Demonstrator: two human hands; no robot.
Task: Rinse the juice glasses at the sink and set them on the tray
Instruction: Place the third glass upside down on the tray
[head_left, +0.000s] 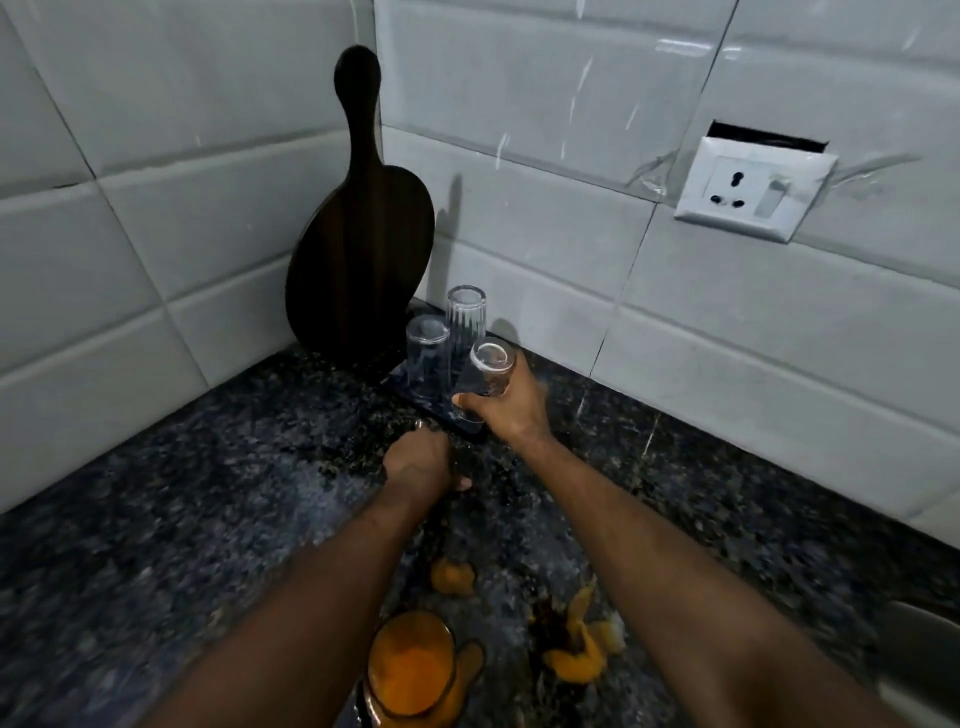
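Observation:
Two clear juice glasses stand upside down on a dark tray (410, 397) in the counter's corner: one ribbed at the back (466, 317), one at the left (427, 353). My right hand (511, 402) grips a third clear glass (488, 374), inverted and tilted, over the tray's near right part. My left hand (421, 460) rests closed at the tray's near edge, fingers on or around the rim; whether it truly grips the tray is hard to tell.
A dark wooden paddle board (358, 234) leans in the tiled corner behind the tray. On the speckled granite counter near me lie orange peels (576, 654) and a glass jug of orange juice (415, 670). A wall socket (753, 189) sits at the right.

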